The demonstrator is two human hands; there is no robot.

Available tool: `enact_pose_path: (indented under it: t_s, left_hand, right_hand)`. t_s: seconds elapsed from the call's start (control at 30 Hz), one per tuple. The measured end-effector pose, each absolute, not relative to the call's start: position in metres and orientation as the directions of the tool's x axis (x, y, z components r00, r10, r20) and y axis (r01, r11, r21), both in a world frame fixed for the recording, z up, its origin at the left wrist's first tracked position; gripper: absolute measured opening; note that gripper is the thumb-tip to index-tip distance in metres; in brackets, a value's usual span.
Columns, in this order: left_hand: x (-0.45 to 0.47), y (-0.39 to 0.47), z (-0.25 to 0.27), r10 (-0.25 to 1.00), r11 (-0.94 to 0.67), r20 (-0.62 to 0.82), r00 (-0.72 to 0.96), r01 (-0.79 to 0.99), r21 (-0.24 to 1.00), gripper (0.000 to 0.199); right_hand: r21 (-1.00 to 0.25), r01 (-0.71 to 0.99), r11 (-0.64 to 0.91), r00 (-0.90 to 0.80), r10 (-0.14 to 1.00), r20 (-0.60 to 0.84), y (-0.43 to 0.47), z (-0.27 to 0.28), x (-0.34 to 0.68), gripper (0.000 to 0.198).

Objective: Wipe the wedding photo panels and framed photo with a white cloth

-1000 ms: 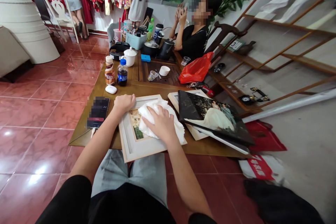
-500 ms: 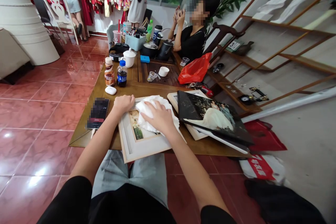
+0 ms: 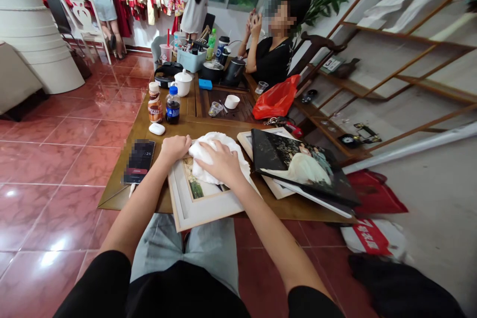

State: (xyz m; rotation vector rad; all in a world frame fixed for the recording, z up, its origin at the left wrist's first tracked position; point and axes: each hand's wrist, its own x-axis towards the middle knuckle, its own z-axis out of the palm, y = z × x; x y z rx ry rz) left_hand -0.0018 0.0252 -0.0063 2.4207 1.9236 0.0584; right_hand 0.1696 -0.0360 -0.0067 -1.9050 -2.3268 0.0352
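A light wooden picture frame (image 3: 208,212) with a photo inside a pale mat lies at the table's front edge, slightly overhanging it. My left hand (image 3: 176,148) is closed around the frame's upper left corner. Under my right hand (image 3: 222,164) a crumpled white cloth (image 3: 208,145) is gripped and pressed against the frame's upper part, covering much of the photo. To the right, a dark photo album (image 3: 294,164) with a picture of a couple rests on another pale frame (image 3: 244,141). Left of my forearm lies a phone (image 3: 140,159) with a cable plugged in.
On the wooden table (image 3: 115,191) stand a brown-labelled bottle (image 3: 155,104), a blue-capped bottle (image 3: 173,107), a white lidded mug (image 3: 182,83) and a white earbud case (image 3: 157,129). A red plastic bag (image 3: 278,99) lies beyond the album. Across the table sits a person (image 3: 274,54).
My right hand and the white cloth have shifted slightly left over the frame. My left hand has stayed at the corner.
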Motion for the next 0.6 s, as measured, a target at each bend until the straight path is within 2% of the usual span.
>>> enact_pose_path:
  t_s: [0.1,0.17,0.3,0.37,0.6]
  left_hand:
    - [-0.001,0.029,-0.011,0.980,-0.201,0.019,0.200,0.974,0.105,0.058]
    - [-0.002,0.030,-0.013,0.981,-0.197,0.024,0.195,0.974,0.113,0.058]
    - [-0.002,0.029,-0.014,0.982,-0.189,0.015,0.189,0.978,0.088,0.058]
    - [-0.002,0.030,-0.014,0.982,-0.187,0.016,0.186,0.978,0.087,0.057]
    - [-0.003,0.034,-0.015,0.980,-0.199,0.005,0.201,0.966,0.165,0.066]
  right_hand:
    - [-0.078,0.995,0.060,-0.050,0.992,0.120,-0.028,-0.009,0.171,0.063]
    - [-0.083,0.995,0.052,-0.042,0.992,0.117,-0.025,-0.010,0.169,0.064]
    - [-0.114,0.950,0.290,-0.279,0.955,0.100,-0.023,-0.009,0.168,0.061]
    - [-0.112,0.935,0.337,-0.327,0.940,0.099,-0.022,-0.007,0.170,0.059]
    - [-0.112,0.990,0.088,-0.076,0.992,0.104,-0.011,0.002,0.182,0.060]
